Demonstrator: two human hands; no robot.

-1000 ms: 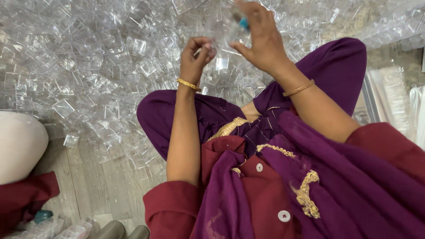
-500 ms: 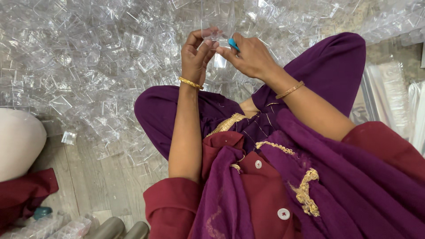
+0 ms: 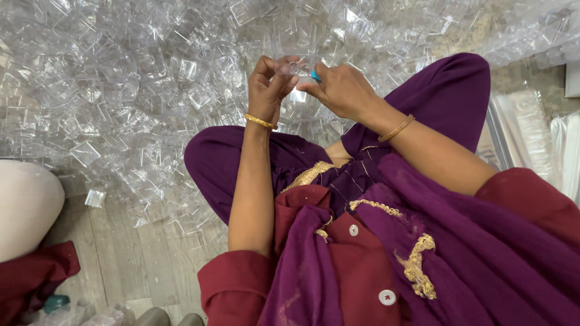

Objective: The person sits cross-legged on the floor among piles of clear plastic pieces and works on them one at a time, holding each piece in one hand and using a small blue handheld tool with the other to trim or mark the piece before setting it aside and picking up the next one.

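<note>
The heap of small boxes (image 3: 121, 90) filling the upper part of the frame is clear hard plastic, glossy, throwing white glints off its flat faces and edges. The piece (image 3: 292, 65) pinched at upper centre is the same transparent, shiny plastic, and a small glossy blue bit (image 3: 315, 76) shows beside it. Both bangles (image 3: 261, 122) look like polished yellow metal. The purple clothing (image 3: 435, 241) is soft matt cloth with raised golden embroidery; the red shirt cloth is matt with smooth white buttons. The floor (image 3: 115, 259) at lower left is pale wood-grain planking, dull in finish.
</note>
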